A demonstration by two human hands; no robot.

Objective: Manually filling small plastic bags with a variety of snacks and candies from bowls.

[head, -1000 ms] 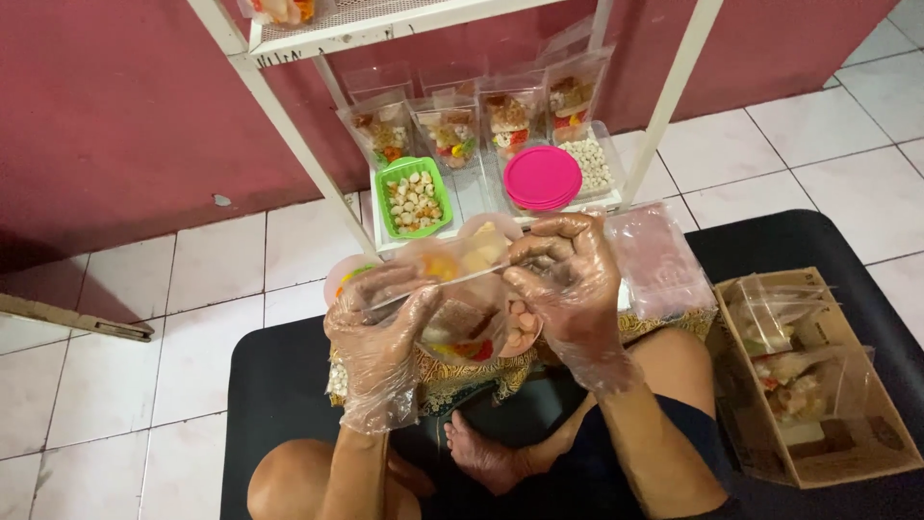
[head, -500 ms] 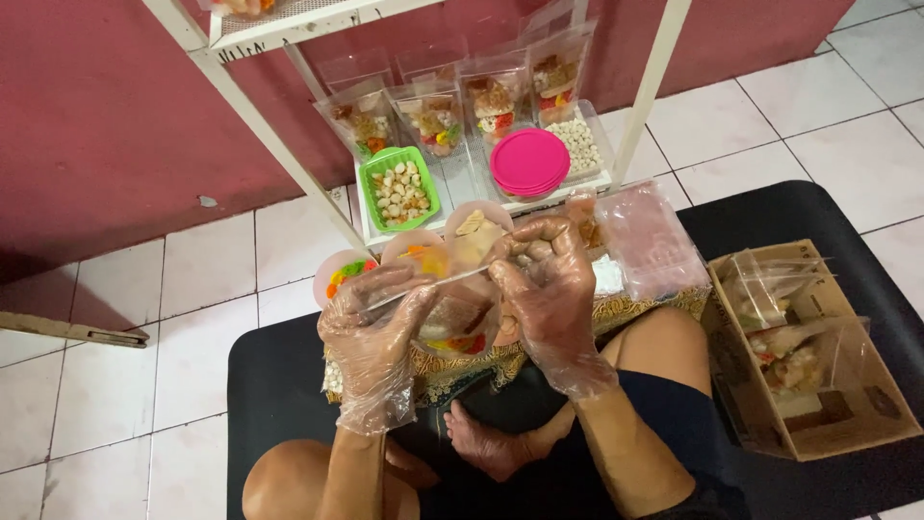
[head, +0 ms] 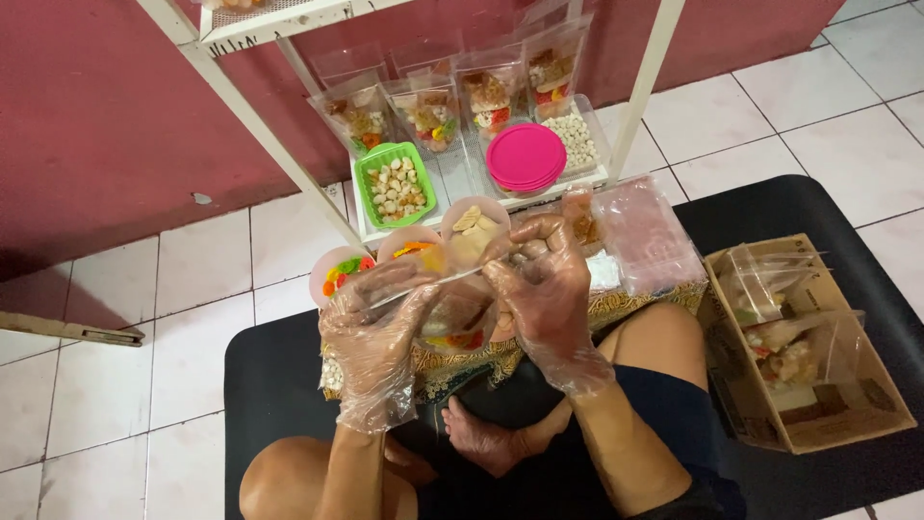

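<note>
Both my hands wear thin clear plastic gloves. My left hand [head: 377, 323] and my right hand [head: 545, 284] pinch the top edge of a clear plastic pouch [head: 452, 308] between them, held over my lap. The pouch holds mixed snack pieces, with red and yellow bits at its bottom. Small pink bowls [head: 339, 272] of colourful pieces and pale crackers sit just beyond the pouch, partly hidden by it.
A white rack [head: 289, 135] stands ahead with filled clear pouches [head: 428, 111], a green basket of pale pieces [head: 393, 185] and a pink lid [head: 526, 158]. A stack of empty bags [head: 647, 236] lies right. A cardboard box [head: 813, 414] of filled pouches sits on the black mat [head: 279, 385].
My right hand has slid left along the pouch's top edge toward my left hand. The view has shifted slightly, so everything sits a little higher and further left in the picture.
</note>
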